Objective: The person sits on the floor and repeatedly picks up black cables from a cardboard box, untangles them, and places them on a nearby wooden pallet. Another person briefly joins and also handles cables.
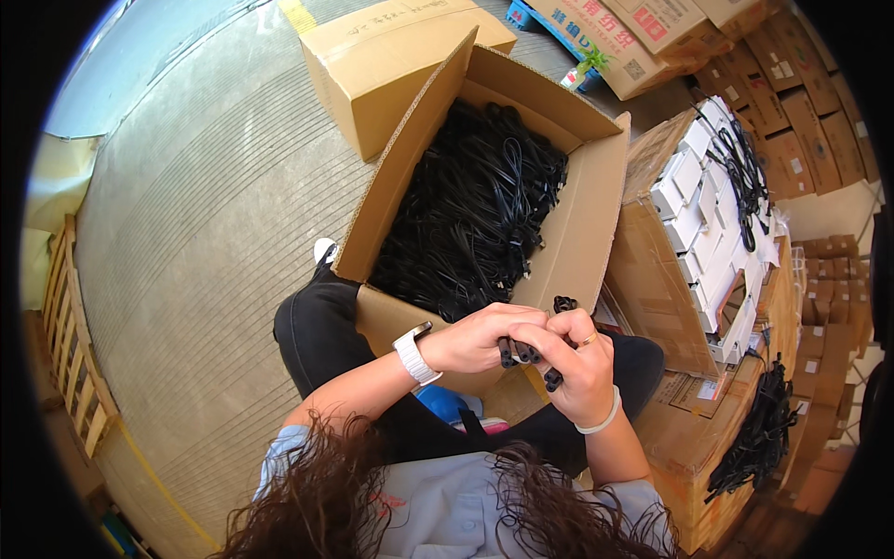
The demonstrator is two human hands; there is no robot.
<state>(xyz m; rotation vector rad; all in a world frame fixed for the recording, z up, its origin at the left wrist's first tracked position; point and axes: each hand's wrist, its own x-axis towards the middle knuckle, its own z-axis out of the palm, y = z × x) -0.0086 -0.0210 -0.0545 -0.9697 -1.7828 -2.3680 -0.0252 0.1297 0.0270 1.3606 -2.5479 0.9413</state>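
Note:
Close together over my lap, my left hand (482,339) and my right hand (580,356) both grip a bunch of black cables (520,351). Several black connector ends poke out between and below the fingers, and a coiled part shows above the right thumb. Just beyond the hands stands an open cardboard box (590,202), filled with many bundled black cables (468,209). Some metal plug pins show along the right side of that pile. The fingers hide much of the held bunch.
A closed carton (412,49) stands behind the open box. At right, white plastic parts (688,209) fill another carton, with black cables (740,168) on top. A cable bundle (754,426) lies on a lower carton (681,447). A wooden pallet (77,349) leans at left.

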